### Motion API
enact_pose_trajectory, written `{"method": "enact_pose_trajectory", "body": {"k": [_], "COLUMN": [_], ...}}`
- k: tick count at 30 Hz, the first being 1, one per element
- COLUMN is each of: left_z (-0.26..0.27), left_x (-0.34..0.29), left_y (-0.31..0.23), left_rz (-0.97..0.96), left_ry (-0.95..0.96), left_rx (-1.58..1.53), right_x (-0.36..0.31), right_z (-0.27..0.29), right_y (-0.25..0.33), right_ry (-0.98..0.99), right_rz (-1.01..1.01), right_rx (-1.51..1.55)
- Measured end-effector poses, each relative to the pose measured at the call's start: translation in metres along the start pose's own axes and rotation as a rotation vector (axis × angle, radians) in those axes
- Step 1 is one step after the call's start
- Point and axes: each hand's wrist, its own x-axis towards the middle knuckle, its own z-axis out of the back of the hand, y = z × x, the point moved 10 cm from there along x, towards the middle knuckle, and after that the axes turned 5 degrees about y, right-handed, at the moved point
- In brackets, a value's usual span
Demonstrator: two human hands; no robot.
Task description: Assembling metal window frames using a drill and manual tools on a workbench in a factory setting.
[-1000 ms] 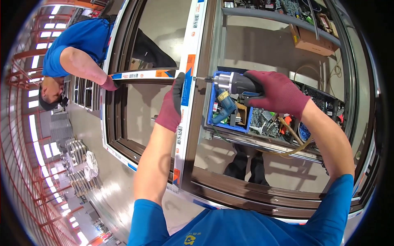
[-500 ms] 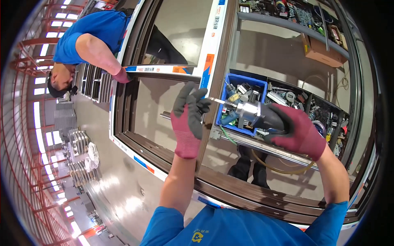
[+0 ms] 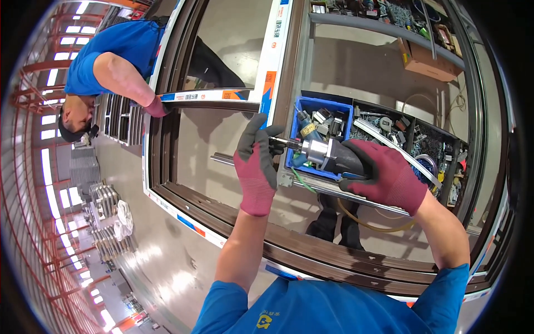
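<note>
The right hand (image 3: pixel 384 170) comes in from the right, back of the glove upward, its forearm rising from the lower right with the elbow bent. Its fingers are wrapped around the black body of a drill (image 3: pixel 320 153), whose silver front reaches leftward out of that grip, toward the left fingers. The left hand (image 3: pixel 257 161) stands almost upright on a fairly straight wrist, forearm beneath it, with its fingers bent inward at the end of the slim bit (image 3: pixel 289 142). Whether they pinch the bit I cannot tell, because the glove hides its tip.

Just above the left fingertips runs the white-taped bar of a brown frame (image 3: pixel 290 67), and a short metal rod (image 3: pixel 222 158) lies left of that palm. Beneath the drill, between the two sets of fingers, sits a blue bin (image 3: pixel 349 119). Above the right knuckles a pale metal strip (image 3: pixel 392 146) slants across small fittings (image 3: pixel 431 147). Well left of the left fingers, a co-worker's gloved hand (image 3: pixel 157 107) touches the frame.
</note>
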Motion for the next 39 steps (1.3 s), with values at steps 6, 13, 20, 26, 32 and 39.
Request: {"method": "enact_pose_trajectory", "body": {"k": [6,13,20,26,32,39], "left_z": [-0.012,-0.031,-0.044,0.036,0.033,0.000], "left_x": [0.001,0.012,0.015,0.011,0.076,0.100], "left_y": [0.002,-0.013,-0.016,-0.006,0.059,0.072], "left_rz": [0.000,-0.049,-0.131,0.035,0.626,0.561], "left_ry": [-0.057,0.098,0.195,-0.227,0.024,0.133], "left_rx": [0.071,0.096,0.088,0.462,0.073,-0.332], "right_x": [-0.003,0.004,0.013,0.014,0.022,0.036], "right_z": [-0.012,-0.014,0.002,0.036,0.051,0.035], "right_y": [0.002,-0.029,-0.045,-0.073,-0.092,-0.121], "right_ry": [-0.102,0.000,0.069,-0.016,-0.038,-0.003], "right_rz": [-0.085,-0.039,-0.092,-0.087,-0.145,-0.083], "right_rx": [-0.378,0.288,0.467,0.307,0.189,-0.024]}}
